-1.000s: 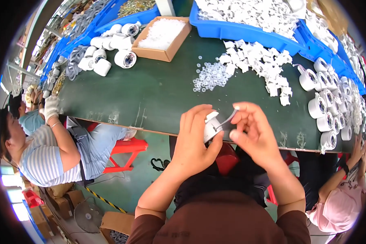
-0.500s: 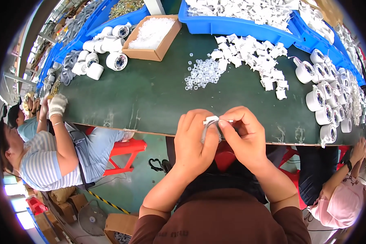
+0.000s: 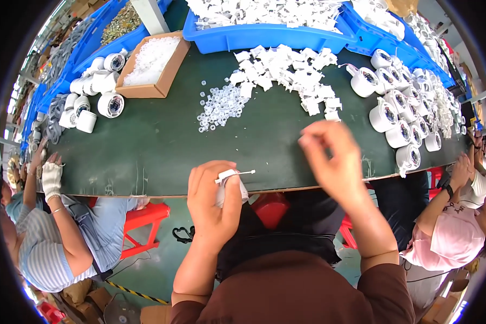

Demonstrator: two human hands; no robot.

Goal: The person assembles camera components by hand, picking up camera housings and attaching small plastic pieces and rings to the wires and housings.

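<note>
My left hand (image 3: 213,202), at the front table edge, is closed around a white rounded plastic housing (image 3: 242,192), mostly covered by my fingers. A small white clip-like piece (image 3: 227,175) sits at its top, beside my thumb and index finger. From it a thin white stem (image 3: 247,173) with a small tip sticks out to the right. My right hand (image 3: 335,159) is apart from the housing, over the table, nearest the white plastic clips (image 3: 310,92). Motion blurs its curled fingers; whether anything small is between them cannot be made out.
Small clear rings (image 3: 221,108) lie mid-table. A cardboard box (image 3: 159,89) of white bits stands left, near white round housings (image 3: 111,105). More housings (image 3: 399,134) stand right. Blue bins (image 3: 270,40) line the back. Co-workers sit either side, one with a gloved hand (image 3: 52,178).
My right hand has left the piece and moved right and forward. My left hand still holds the housing, with the stem now exposed. The whole view has shifted as well.
</note>
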